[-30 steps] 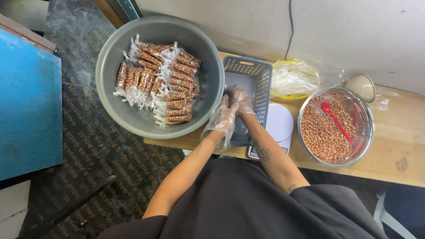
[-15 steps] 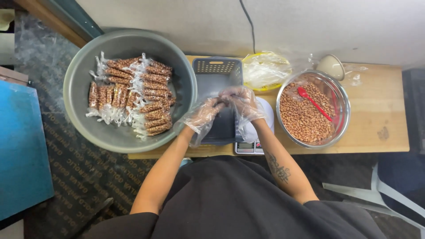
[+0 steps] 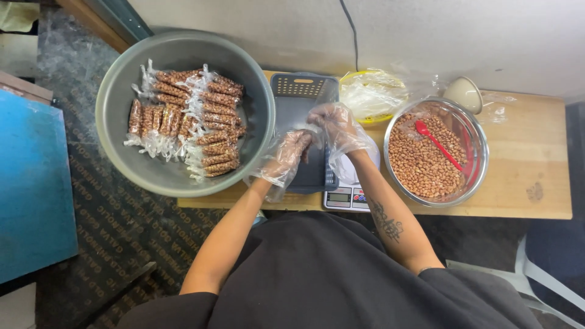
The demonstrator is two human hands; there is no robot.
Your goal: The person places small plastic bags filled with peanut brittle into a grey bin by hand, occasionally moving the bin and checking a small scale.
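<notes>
Head view, only one. Both hands in loose clear plastic gloves, meeting over a dark blue plastic tray (image 3: 304, 131) that sits on a small digital scale (image 3: 347, 196). Left hand (image 3: 287, 155) has fingers curled and pinching; right hand (image 3: 336, 125) has fingers bent, tips toward the left hand. Between them looks like a thin clear plastic bag (image 3: 304, 129), hard to tell from the glove film, so I can't tell if it's truly gripped or only touched.

Handling judgement: the bag is very light, floppy and slippery, more so against gloves. Best taken at the open mouth edge, pinched on both sides.

Left of the tray and touching it, a large grey basin (image 3: 183, 176) overhangs the table edge and holds rows of filled peanut packets (image 3: 189, 125); those look light but firmer, and the twisted plastic ends are a fair place to hold them.

Right of the scale, a steel bowl of loose peanuts (image 3: 426, 161) with a red scoop (image 3: 436, 141) lying in it. Behind, a yellow-rimmed container with clear plastic (image 3: 370, 94) and a small cream cup (image 3: 463, 93). All on a wooden table (image 3: 536, 183).
</notes>
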